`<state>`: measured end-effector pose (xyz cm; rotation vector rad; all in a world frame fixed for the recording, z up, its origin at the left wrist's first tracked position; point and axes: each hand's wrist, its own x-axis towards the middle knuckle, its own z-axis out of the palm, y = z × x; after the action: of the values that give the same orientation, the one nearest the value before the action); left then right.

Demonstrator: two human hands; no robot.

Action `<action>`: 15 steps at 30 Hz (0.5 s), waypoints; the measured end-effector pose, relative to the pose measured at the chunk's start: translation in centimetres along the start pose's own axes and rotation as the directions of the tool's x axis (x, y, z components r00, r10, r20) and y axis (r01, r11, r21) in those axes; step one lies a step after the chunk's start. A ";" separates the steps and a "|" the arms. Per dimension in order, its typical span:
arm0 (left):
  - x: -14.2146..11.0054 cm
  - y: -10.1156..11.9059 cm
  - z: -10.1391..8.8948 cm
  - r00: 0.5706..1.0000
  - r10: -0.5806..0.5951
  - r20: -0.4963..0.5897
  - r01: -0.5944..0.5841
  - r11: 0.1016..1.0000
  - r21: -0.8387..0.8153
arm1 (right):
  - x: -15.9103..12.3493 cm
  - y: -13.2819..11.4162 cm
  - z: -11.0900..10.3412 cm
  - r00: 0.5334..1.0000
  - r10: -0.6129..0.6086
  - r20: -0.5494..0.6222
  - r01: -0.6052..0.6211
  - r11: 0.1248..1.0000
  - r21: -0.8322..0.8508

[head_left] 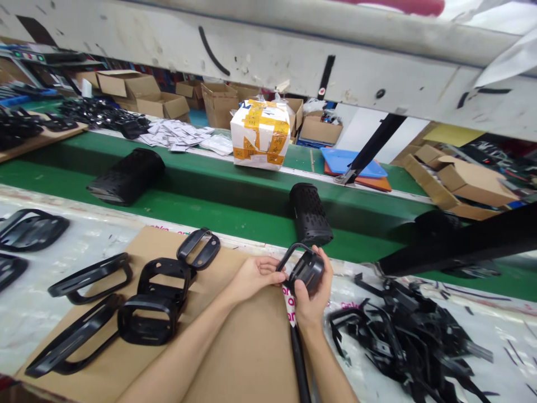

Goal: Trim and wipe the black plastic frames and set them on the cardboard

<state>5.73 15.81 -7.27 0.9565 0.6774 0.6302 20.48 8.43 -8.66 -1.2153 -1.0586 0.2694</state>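
Note:
My right hand [312, 291] is wrapped round a black plastic frame [309, 270] with an arched bar, held tilted above the bench. At the frame's left edge, my left hand [260, 274] pinches with thumb and fingertips; whether it grips the frame or a small piece on it, I cannot tell. Below my hands a black rod [298, 358] with a white printed wrap runs towards me. Similar black frames [146, 319] lie on a sheet of brown cardboard [226, 358] to the left. Right of my hands is a heap of black strips and scraps [403, 330].
Beyond the bench runs a green conveyor belt [222, 215] carrying two black perforated housings [310, 212]. A taped white box [260, 134] stands on the far ledge. A black post [461, 240] rises at right, and a white beam [268, 50] crosses overhead.

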 end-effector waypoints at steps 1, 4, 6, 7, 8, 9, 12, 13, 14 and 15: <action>0.0 0.0 0.0 1.000 0.021 0.010 -0.020 1.000 -0.005 | 0.0 0.0 0.0 1.000 0.011 0.002 -0.011 1.000 0.015; -0.1 0.1 0.0 0.997 0.065 0.047 -0.062 0.996 -0.069 | -0.4 0.4 0.1 0.997 0.075 0.012 -0.076 0.994 0.079; -0.1 0.2 0.0 0.997 0.020 0.074 -0.008 0.988 -0.155 | -0.7 0.8 0.2 0.992 0.126 0.023 -0.128 0.985 0.116; -0.2 0.1 -0.1 0.996 -0.025 0.085 0.041 0.980 -0.196 | -0.8 1.0 0.2 0.989 0.143 0.031 -0.146 0.981 0.129; -0.2 0.1 -0.1 0.993 -0.069 0.095 0.090 0.969 -0.231 | -0.9 1.1 0.2 0.988 0.151 0.037 -0.155 0.978 0.137; -0.2 0.0 0.0 0.989 -0.107 0.102 0.130 0.957 -0.257 | -1.0 1.3 0.2 0.987 0.153 0.040 -0.157 0.978 0.138; -0.2 -0.3 0.4 0.981 -0.167 0.098 0.189 0.929 -0.318 | -1.1 1.6 0.2 0.989 0.146 0.035 -0.149 0.981 0.126; -0.2 -0.4 0.6 0.979 -0.179 0.096 0.201 0.917 -0.346 | -1.0 1.6 0.2 0.989 0.146 0.025 -0.148 0.982 0.121; -0.2 -0.6 0.8 0.976 -0.194 0.098 0.217 0.901 -0.376 | -1.0 1.5 0.2 0.989 0.144 0.014 -0.145 0.982 0.118; -0.2 -0.7 1.0 0.973 -0.206 0.104 0.231 0.885 -0.406 | -0.9 1.5 0.2 0.990 0.142 0.002 -0.142 0.983 0.115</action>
<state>6.45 14.91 -7.41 0.4897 0.5590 0.5157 20.39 8.48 -10.37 -1.1885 -0.9391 0.4307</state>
